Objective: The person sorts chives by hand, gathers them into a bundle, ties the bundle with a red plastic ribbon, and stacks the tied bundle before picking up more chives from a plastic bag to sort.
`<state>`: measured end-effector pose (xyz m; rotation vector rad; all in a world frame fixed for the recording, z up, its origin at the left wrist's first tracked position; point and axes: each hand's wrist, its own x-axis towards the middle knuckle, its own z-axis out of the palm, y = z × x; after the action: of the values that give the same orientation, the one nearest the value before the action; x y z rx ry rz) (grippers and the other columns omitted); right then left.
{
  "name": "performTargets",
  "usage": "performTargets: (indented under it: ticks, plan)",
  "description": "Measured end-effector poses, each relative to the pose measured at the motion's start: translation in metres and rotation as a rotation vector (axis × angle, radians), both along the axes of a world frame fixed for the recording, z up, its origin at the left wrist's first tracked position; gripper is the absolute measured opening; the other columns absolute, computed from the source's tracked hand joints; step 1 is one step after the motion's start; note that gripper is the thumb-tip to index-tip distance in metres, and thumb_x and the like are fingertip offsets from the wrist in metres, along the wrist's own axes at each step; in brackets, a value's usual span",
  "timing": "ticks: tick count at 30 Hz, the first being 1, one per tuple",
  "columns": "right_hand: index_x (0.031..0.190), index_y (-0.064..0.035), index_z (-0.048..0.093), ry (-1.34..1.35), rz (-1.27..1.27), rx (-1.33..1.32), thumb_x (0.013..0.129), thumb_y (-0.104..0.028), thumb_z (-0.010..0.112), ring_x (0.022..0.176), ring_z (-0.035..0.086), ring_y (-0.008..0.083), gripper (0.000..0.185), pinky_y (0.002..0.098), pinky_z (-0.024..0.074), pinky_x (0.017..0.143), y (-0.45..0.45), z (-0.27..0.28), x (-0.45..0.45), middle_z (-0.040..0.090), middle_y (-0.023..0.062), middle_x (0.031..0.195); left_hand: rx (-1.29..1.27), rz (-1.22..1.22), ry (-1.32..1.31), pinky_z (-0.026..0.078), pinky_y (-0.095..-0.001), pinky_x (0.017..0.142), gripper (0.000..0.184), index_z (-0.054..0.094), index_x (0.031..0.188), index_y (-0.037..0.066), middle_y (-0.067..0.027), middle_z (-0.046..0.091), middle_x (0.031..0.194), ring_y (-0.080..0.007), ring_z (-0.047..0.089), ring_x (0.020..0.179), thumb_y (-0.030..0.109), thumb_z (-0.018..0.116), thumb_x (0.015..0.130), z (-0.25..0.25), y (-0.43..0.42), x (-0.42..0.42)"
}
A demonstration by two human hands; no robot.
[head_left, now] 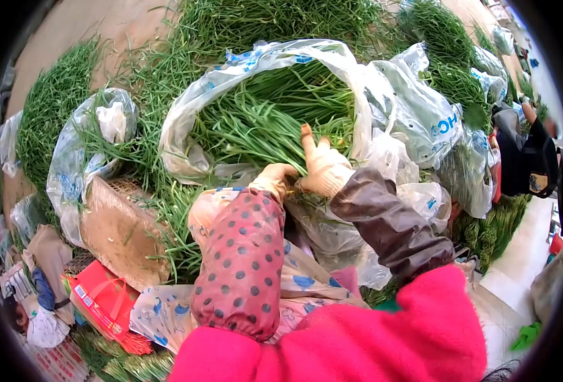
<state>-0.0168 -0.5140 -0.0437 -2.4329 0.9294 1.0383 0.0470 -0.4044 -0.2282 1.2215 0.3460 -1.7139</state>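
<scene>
A large clear plastic bag [168, 143] with blue print lies wide-mouthed before me, filled with long thin chive-like greens [281, 89]. At its near rim, my left hand [275, 180] in a pale glove is closed around the lower ends of a bunch of chive-like greens [262, 130]. The leaves of this bunch spread forward and to the left over the others. Against the right side of the bunch rests my right hand [323, 167], also gloved, with two fingers stretched out and apart. Its thumb side is partly hidden by the stalks.
Loose greens [256, 25] are heaped behind the bag. More clear bags [431, 124] stand at the right, and another bag [65, 165] at the left beside a brownish block-like object [119, 229]. A red bag [103, 299] lies lower left. A person in dark clothing [526, 153] is far right.
</scene>
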Motion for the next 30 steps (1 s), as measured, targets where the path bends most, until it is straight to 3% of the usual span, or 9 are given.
performTargets:
  ticks: [3,6,8,11,15,19,24,26,30]
  plan:
    - [0.151,-0.0128,0.000,-0.067,-0.148,0.037,0.069,-0.033,0.078,0.116,0.053,0.0399,0.115,0.0437,0.0480,0.091,-0.010,-0.007,-0.006,0.039,0.0267,0.136,-0.010,0.358,0.262,0.050,-0.0435,0.072,0.015,0.056,0.088,-0.005,-0.0168,0.059,0.088,-0.0331,0.059,0.077,0.004,0.063,0.079,0.031,0.008,0.009]
    - [0.150,-0.0122,0.004,-0.135,-0.176,0.049,0.070,-0.027,0.076,0.109,0.056,0.0407,0.109,0.0439,0.0491,0.088,-0.007,-0.010,-0.007,0.046,0.0266,0.125,-0.087,0.434,0.468,0.043,-0.0450,0.098,0.068,0.039,0.133,0.002,-0.0165,0.057,0.122,-0.0326,0.051,0.117,0.030,0.074,0.082,0.095,-0.002,0.003]
    - [0.148,-0.0051,0.012,-0.308,-0.103,-0.027,0.076,-0.018,0.068,0.101,0.058,0.0394,0.092,0.0437,0.0502,0.083,0.017,-0.020,-0.009,0.049,0.0256,0.119,-0.203,0.473,0.437,0.039,-0.0450,0.104,0.072,0.038,0.140,0.010,-0.0120,0.054,0.130,-0.0297,0.044,0.126,0.036,0.072,0.082,0.092,-0.001,-0.004]
    - [0.140,0.0084,0.025,-0.581,-0.091,-0.204,0.077,-0.007,0.059,0.092,0.058,0.0369,0.073,0.0420,0.0497,0.079,0.048,-0.046,-0.015,0.052,0.0250,0.111,-0.386,0.594,0.541,0.042,-0.0431,0.099,0.046,0.057,0.121,0.012,-0.0069,0.060,0.119,-0.0233,0.052,0.113,0.035,0.070,0.084,0.080,-0.006,-0.009]
    - [0.126,0.0045,0.037,-0.773,-0.158,-0.098,0.070,-0.009,0.063,0.103,0.052,0.0397,0.064,0.0463,0.0466,0.085,0.067,-0.038,-0.030,0.049,0.0244,0.121,-0.181,0.577,0.490,0.049,-0.0407,0.088,0.027,0.063,0.105,0.010,-0.0041,0.065,0.101,-0.0217,0.059,0.096,0.027,0.071,0.085,0.052,-0.005,-0.004]
    - [0.132,-0.0006,0.038,-0.701,-0.224,0.096,0.074,-0.011,0.064,0.107,0.054,0.0386,0.065,0.0453,0.0473,0.088,0.064,-0.020,-0.039,0.052,0.0207,0.124,-0.008,0.454,0.294,0.053,-0.0427,0.069,0.023,0.062,0.089,0.008,-0.0075,0.063,0.076,-0.0247,0.061,0.072,0.025,0.073,0.078,0.065,-0.008,-0.003]
    - [0.117,-0.0009,0.056,-1.001,-0.412,0.148,0.083,-0.020,0.065,0.100,0.063,0.0332,0.040,0.0380,0.0511,0.086,0.006,-0.005,-0.061,0.062,0.0221,0.112,0.026,0.426,0.146,0.058,-0.0418,0.059,0.026,0.060,0.094,0.002,-0.0124,0.067,0.079,-0.0286,0.066,0.064,0.021,0.071,0.078,0.061,-0.011,0.001]
    - [0.110,-0.0005,0.062,-0.742,-0.589,0.153,0.087,-0.019,0.061,0.095,0.065,0.0284,0.030,0.0339,0.0505,0.084,-0.021,0.007,-0.056,0.067,0.0176,0.101,0.034,0.433,0.113,0.059,-0.0438,0.062,0.026,0.059,0.097,0.001,-0.0135,0.067,0.080,-0.0290,0.067,0.066,0.018,0.069,0.080,0.066,-0.013,0.005]
    - [0.112,-0.0068,0.059,-0.212,-0.243,0.106,0.087,-0.043,0.060,0.079,0.065,0.0270,0.044,0.0355,0.0504,0.074,-0.034,-0.010,-0.030,0.068,0.0141,0.093,-0.039,0.438,0.169,0.059,-0.0461,0.066,0.025,0.058,0.098,0.001,-0.0145,0.067,0.085,-0.0288,0.067,0.070,0.018,0.067,0.082,0.056,-0.007,0.010]
